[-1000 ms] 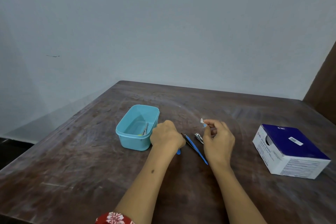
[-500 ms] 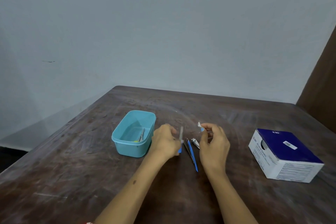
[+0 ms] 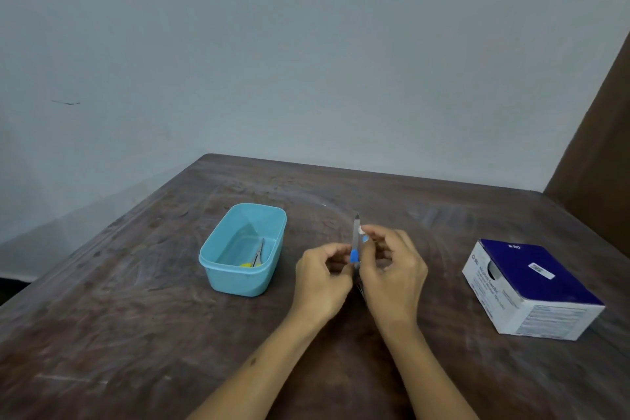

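Observation:
My left hand (image 3: 322,278) grips the blue handle of a slim metal tool (image 3: 356,237) and holds it upright above the brown table (image 3: 136,334). My right hand (image 3: 392,274) pinches a small white and blue swab (image 3: 363,235) against the tool's metal blade. Both hands meet in the middle of the table. The other small tools that lay on the table are hidden behind my hands.
A light blue plastic tub (image 3: 243,249) stands left of my hands, with small scissors (image 3: 257,254) and something yellow inside. A blue and white box of alcohol swabs (image 3: 531,286) sits at the right. A grey wall runs behind the table.
My left hand has lifted the blue-handled tool off the table and stood it upright. My right hand has brought the swab over to its blade.

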`<state>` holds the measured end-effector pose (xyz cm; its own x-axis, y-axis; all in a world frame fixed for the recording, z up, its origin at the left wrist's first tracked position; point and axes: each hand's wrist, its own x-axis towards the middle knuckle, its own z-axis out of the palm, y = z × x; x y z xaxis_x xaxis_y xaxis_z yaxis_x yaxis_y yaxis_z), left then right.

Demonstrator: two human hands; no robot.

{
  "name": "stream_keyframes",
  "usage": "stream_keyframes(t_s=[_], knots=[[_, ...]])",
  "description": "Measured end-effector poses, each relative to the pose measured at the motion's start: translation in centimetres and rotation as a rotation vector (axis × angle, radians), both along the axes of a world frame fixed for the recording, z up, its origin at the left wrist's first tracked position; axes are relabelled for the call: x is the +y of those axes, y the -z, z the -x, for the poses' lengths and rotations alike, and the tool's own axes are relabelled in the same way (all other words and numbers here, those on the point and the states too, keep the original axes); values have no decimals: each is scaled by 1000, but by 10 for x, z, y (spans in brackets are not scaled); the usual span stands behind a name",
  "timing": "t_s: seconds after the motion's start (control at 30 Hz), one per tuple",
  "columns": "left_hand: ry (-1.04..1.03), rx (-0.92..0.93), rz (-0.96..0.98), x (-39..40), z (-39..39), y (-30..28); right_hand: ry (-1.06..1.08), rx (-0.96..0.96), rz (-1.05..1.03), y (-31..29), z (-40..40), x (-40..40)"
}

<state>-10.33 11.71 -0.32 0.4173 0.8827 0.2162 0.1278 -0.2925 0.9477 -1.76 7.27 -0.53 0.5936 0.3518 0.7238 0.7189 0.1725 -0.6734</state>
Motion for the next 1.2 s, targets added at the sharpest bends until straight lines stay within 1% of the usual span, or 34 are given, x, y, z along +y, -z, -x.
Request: stream_keyframes(t_s=[0.1,0.23,0.4,0.47,0.63,0.67,0.8,0.87,0.97,1.03,1.1,1.2], knots=[[-2,-51,34,3,0,3,1,-57,-5,1,0,-3],[6,-76,61,5,0,5,-36,-136,84,6,-2,-2],[130,-133,204,5,2,4,19,-134,22,4,-5,-2],[170,-129,221,3,3,3,39,-117,17,4,-7,-3],[66,-94,153,12,3,6,-6,-102,174,8,-2,-3],[82,-87,166,12,4,6,-3,-96,175,8,-1,-2],[238,-97,263,3,5,1,39,-35,66,6,-6,-1],[238,-101,230,2,5,2,38,-45,88,6,-6,-3],[162,-83,172,5,6,2,25,-61,174,7,-2,-5],[180,-99,225,5,6,2,29,-45,140,7,-3,-3],[249,-128,312,4,6,0,50,-28,62,7,-6,-2],[281,-144,335,4,6,-1,58,-20,37,7,-9,-4]])
